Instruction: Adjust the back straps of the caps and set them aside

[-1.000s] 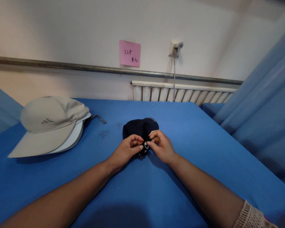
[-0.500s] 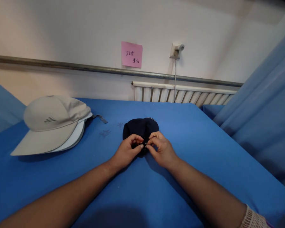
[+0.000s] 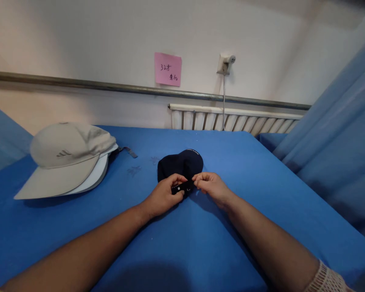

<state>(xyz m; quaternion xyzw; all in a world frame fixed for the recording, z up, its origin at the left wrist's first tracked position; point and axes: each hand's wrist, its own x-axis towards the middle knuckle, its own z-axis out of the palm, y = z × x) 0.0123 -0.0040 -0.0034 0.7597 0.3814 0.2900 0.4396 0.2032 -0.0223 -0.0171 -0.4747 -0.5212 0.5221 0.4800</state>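
Note:
A dark navy cap (image 3: pixel 171 165) lies on the blue-covered table, its brim (image 3: pixel 195 163) with small white lettering along the far right edge. A black strap (image 3: pixel 181 187) with small shiny studs shows at the cap's near side. My left hand (image 3: pixel 162 197) pinches this strap between thumb and fingers. Close beside it, my right hand (image 3: pixel 214 188) has its thumb and fingertips pressed together at the strap's right end, by the brim. Exactly what the right fingertips grip is partly hidden.
Stacked caps lie at the left, a beige one (image 3: pixel 63 148) on top of a white one (image 3: pixel 93 178). Behind the table (image 3: pixel 231 162) are a metal rail (image 3: pixel 121 88), a radiator (image 3: pixel 211 119) and a plugged-in cord (image 3: pixel 224 97). A blue curtain (image 3: pixel 337 154) hangs at the right.
My right hand has shifted slightly right, away from my left fingertips. The studded strap now shows more plainly between the hands, and the cap's brim is tilted so its lettering shows.

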